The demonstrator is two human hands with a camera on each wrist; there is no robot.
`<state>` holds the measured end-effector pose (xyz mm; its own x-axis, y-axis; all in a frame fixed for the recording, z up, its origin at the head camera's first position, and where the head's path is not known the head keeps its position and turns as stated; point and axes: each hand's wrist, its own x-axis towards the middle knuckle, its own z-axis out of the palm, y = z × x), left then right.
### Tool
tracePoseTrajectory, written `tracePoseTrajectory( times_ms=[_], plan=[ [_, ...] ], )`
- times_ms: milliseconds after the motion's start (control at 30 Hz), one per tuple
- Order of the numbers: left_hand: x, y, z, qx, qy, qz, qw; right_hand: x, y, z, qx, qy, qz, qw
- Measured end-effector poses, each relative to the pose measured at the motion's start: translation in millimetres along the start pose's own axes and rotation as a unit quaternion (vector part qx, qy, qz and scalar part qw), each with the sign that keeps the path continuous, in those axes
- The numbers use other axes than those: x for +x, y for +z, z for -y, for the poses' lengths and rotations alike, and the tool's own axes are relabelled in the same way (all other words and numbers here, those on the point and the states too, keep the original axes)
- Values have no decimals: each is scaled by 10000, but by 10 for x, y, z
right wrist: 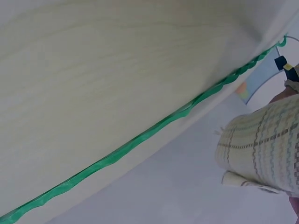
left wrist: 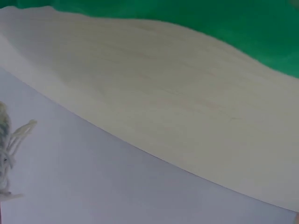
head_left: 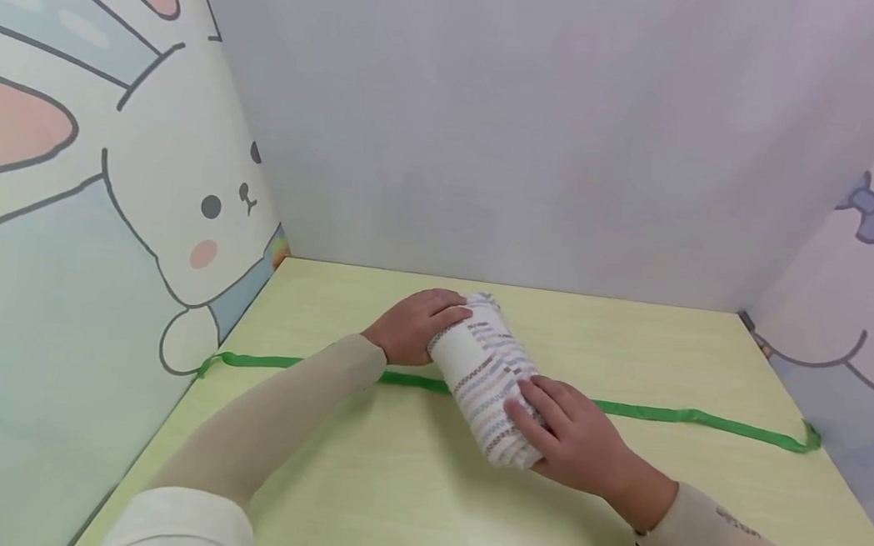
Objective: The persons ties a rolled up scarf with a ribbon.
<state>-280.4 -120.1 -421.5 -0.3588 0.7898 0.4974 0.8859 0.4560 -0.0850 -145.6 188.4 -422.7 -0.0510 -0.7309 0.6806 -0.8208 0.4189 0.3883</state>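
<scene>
A white towel (head_left: pixel 487 376) with grey, blue and brown stripes is folded into a thick bundle and tilted between both hands over the table. My left hand (head_left: pixel 417 326) grips its far left end, fingers lying over the top. At the near right end my right hand (head_left: pixel 577 436) holds it, fingers spread across the striped face and the thumb side underneath. The right wrist view shows the towel's folded edge (right wrist: pixel 252 182) beside a loose flap. Some fringe (left wrist: pixel 11 154) pokes in at the left wrist view's border.
The pale yellow table (head_left: pixel 363 502) bears a green ribbon (head_left: pixel 646 412) stretched from side to side, passing behind the towel. A plain grey wall (head_left: pixel 520 144) stands at the back. Printed cartoon walls, one with a rabbit (head_left: pixel 179 190), flank both sides.
</scene>
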Motion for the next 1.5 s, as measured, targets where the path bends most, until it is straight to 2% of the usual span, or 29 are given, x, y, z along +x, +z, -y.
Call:
tracePoseTrajectory(
  times_ms=[367, 667, 933, 1067, 1367, 1500],
  plan=[
    [181, 58, -4, 374, 16, 702, 9968, -24, 20, 117, -409, 72, 354, 9985],
    [339, 109, 90, 788, 370, 773, 9932, -11, 54, 152, -603, 280, 931, 9934],
    [431, 176, 193, 980, 500, 802, 9907, 21, 121, 132, -641, 503, 1017, 9915],
    [472, 233, 193, 994, 450, 987, 9891, -11, 172, 143, -600, 581, 1102, 9904],
    [529, 371, 150, 943, 80, 1835, 9785, -51, 264, 197, -412, 808, 1321, 9871],
    [531, 408, 127, 957, 13, 1971, 9757, -54, 281, 217, -388, 843, 1504, 9843]
  ],
)
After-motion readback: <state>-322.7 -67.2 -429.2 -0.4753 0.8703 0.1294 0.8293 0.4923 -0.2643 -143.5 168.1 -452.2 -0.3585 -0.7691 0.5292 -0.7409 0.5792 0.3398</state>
